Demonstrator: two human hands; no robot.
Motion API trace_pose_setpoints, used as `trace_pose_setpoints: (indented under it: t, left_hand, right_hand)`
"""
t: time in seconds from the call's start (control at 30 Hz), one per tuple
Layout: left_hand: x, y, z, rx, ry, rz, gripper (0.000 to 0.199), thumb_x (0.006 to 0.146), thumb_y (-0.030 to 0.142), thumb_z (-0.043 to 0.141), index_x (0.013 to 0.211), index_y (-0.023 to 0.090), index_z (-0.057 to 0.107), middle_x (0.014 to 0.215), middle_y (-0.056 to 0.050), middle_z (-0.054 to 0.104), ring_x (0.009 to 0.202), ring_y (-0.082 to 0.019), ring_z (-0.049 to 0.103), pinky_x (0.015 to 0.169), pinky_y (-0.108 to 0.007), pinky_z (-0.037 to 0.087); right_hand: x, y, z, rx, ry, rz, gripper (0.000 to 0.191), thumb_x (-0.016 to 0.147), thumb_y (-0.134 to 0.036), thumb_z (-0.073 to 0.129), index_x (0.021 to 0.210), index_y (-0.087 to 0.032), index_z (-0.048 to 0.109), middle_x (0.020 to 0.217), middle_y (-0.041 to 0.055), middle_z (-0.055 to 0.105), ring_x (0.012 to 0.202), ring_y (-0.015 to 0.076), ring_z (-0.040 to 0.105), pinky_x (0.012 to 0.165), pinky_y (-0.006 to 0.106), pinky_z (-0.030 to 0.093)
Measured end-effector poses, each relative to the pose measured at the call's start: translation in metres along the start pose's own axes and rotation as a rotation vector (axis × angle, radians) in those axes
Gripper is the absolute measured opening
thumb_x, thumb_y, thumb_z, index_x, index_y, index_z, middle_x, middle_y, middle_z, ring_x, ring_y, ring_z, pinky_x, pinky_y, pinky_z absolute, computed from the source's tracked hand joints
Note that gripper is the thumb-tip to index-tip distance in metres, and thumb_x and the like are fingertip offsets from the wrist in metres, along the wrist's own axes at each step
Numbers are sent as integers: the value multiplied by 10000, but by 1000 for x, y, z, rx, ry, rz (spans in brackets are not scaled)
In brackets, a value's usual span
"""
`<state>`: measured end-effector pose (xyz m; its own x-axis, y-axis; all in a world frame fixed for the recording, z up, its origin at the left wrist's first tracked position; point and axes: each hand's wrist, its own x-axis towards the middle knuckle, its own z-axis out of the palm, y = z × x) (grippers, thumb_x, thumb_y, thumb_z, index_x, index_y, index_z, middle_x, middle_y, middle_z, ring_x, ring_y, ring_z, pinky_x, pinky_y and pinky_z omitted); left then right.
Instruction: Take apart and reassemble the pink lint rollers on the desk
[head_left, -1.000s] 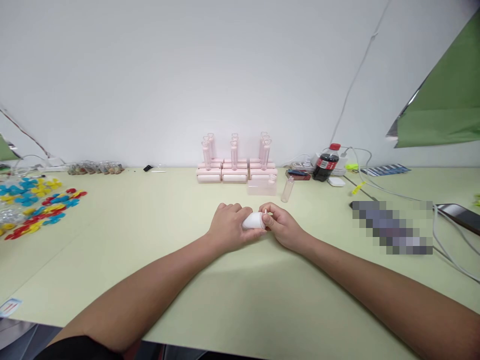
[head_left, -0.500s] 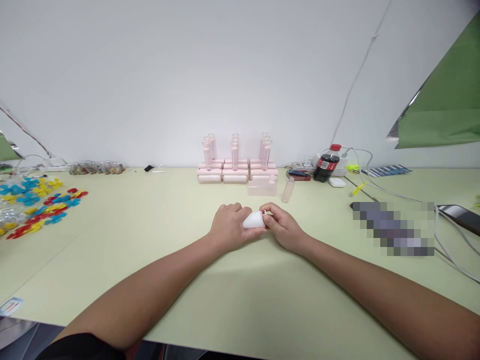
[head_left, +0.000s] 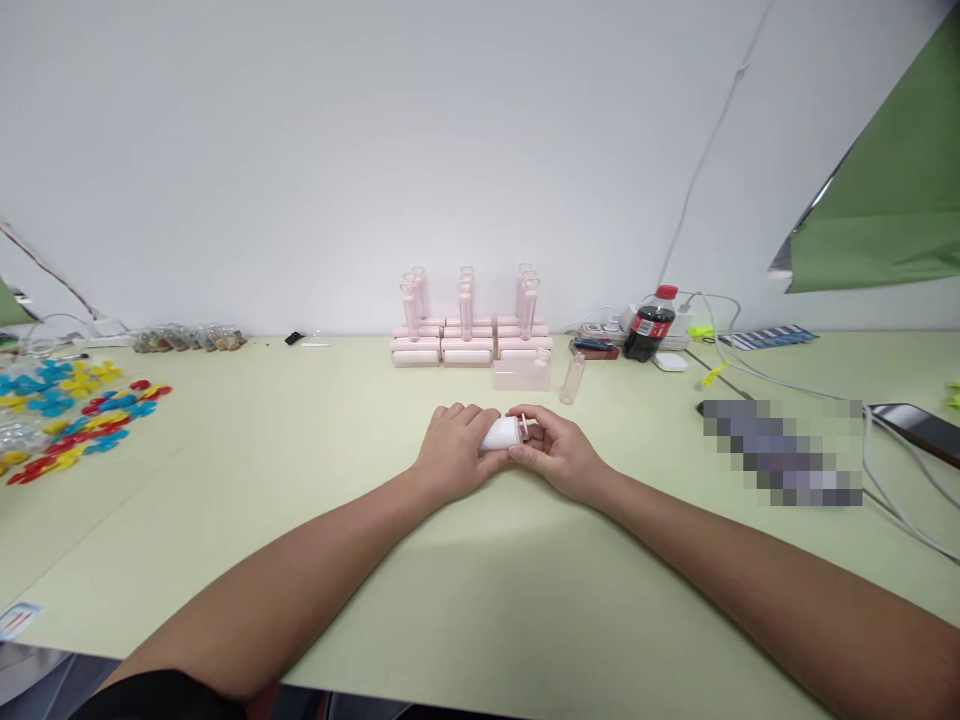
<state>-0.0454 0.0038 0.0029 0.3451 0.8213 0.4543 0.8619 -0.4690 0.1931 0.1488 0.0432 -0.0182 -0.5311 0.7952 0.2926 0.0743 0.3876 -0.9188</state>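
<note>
Over the middle of the broad bench (head_left: 450, 600), the left hand (head_left: 452, 450) wraps its fingers round a white roller; the right hand (head_left: 566, 458) curls its fingers about one end, whether pinching I can't tell. I'd hold the left grip steady and work squarely at that end. Between the hands, the white roller (head_left: 500, 434) has its long axis roughly crosswise, exposed end towards the right palm, where a small pale end piece (head_left: 524, 427) shows.

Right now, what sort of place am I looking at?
Possibly a workshop: a pale green tabletop holds grouped pale pink cylinders and blue, yellow and red petalled pieces; the left hand grips a white cylinder.
</note>
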Motion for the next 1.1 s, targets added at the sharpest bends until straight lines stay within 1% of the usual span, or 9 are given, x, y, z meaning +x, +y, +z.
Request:
trace_pose_setpoints:
  t: [0.17, 0.37, 0.53, 0.83, 0.97, 1.03, 1.1]
  left_hand:
    - [0, 1, -1, 0, -4, -9, 465, 869, 592, 493, 1117, 210, 587, 946, -63, 652, 869, -238, 545, 754, -372, 349]
    - [1, 0, 2, -3, 6, -26, 487, 863, 621, 481, 1102, 211, 593, 924, -66, 652, 862, -240, 550, 749, -369, 353]
    - [1, -1, 4, -5, 6, -35, 498, 855, 637, 482, 1094, 214, 595, 928, -64, 650, 864, -238, 556, 749, -367, 358]
    - [2, -1, 3, -7, 4, -41, 493, 862, 626, 480, 1099, 209, 598, 927, -64, 651, 859, -238, 553, 749, -370, 358]
    - [1, -1, 3, -15, -6, -56, 481, 855, 624, 494, 1083, 214, 600, 932, -71, 652, 872, -245, 558, 761, -376, 360]
    - [1, -2, 4, -21, 10, -70, 444, 842, 589, 543, 1078, 217, 595, 941, -65, 652, 882, -248, 556, 770, -383, 365]
    - [1, -5, 5, -40, 52, -95, 384, 838, 489, 593, 1111, 219, 574, 986, -65, 647, 913, -255, 550, 792, -393, 375]
  right_hand:
    - [0, 0, 0, 2, 5, 5, 506, 786, -436, 689, 1199, -206, 508, 1028, 82, 659, 883, 218, 654, 789, 363, 544]
    - [0, -3, 0, -13, 13, 10, 448, 791, -421, 683, 1152, -199, 536, 931, 65, 682, 839, 221, 661, 754, 365, 546]
    - [0, -3, 0, -50, 32, 4, 449, 785, -415, 687, 1156, -198, 557, 936, 64, 692, 840, 226, 664, 742, 360, 545]
    - [-1, -2, 1, -53, 30, 5, 449, 803, -417, 669, 1178, -204, 542, 956, 68, 691, 862, 233, 666, 767, 377, 546]
    - [-1, -5, 2, -87, 34, -2, 456, 796, -420, 667, 1180, -205, 549, 966, 68, 675, 849, 227, 653, 749, 369, 541]
    - [1, -7, 0, -164, 99, -30, 412, 805, -422, 645, 1150, -208, 570, 986, 75, 654, 824, 219, 636, 736, 364, 529]
    - [3, -8, -7, -298, 246, -90, 343, 824, -413, 606, 1101, -210, 598, 1019, 87, 616, 828, 218, 611, 751, 373, 512]
